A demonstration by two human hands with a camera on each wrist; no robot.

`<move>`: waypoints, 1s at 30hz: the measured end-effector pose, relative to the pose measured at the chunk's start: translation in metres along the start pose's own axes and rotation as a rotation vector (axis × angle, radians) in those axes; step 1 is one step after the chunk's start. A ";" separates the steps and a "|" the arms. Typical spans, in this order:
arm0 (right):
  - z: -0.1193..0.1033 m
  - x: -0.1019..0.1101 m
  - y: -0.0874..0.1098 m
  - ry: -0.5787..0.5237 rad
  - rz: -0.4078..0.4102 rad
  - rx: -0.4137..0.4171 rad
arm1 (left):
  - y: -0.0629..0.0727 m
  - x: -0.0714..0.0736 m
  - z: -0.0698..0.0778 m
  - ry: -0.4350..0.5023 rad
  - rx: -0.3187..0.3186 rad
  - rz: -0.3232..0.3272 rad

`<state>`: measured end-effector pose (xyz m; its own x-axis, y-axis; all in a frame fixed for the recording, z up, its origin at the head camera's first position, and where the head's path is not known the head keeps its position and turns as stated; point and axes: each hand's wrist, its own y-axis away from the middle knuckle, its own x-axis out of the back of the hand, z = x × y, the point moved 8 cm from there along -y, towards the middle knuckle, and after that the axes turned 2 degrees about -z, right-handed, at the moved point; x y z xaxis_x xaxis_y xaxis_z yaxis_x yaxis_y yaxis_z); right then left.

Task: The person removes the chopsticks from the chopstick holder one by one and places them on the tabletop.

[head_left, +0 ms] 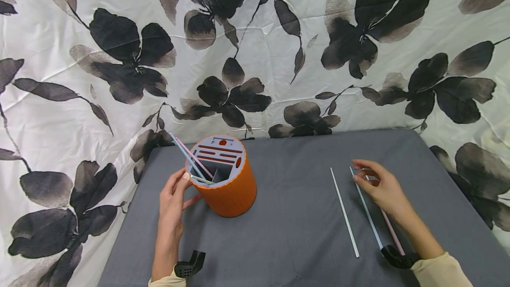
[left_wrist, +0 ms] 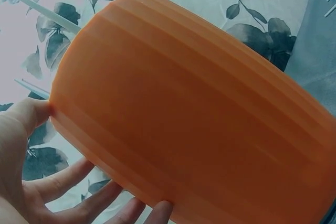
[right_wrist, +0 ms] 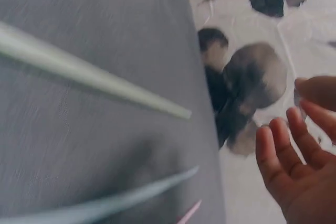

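An orange desk organizer (head_left: 233, 196) with a grey slotted top stands at the left of the grey table. Thin straws lean out of its open compartment: a blue straw (head_left: 187, 152), a pink straw (head_left: 201, 165) and a pale straw (head_left: 201, 180). My left hand (head_left: 172, 203) holds the organizer's left side, thumb at the rim and fingers spread along the wall (left_wrist: 173, 103). On the right lie a white straw (head_left: 344, 211), a blue straw (head_left: 367, 209) and a pink straw (head_left: 392, 231). My right hand (head_left: 376, 185), fingers loosely bent and empty, hovers over the blue and pink ones.
The grey table (head_left: 295, 216) reaches back to a white curtain (head_left: 279, 56) with dark flowers, which also hangs down on both sides. Black wrist mounts (head_left: 191, 265) sit on both forearms, the right one overlapping the lower straw ends in the head view.
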<state>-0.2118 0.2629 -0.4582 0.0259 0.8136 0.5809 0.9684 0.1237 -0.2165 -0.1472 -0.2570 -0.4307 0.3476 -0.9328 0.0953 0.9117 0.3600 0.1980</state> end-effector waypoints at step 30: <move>-0.204 -0.106 -0.039 -0.400 -0.240 0.468 | 0.016 -0.012 0.021 -0.032 0.027 -0.098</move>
<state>-0.2017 0.0557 -0.3508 -0.3588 0.8696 0.3391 0.7232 0.4887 -0.4881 -0.1417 -0.2394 -0.4080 0.2494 -0.9627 0.1051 0.9346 0.2677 0.2343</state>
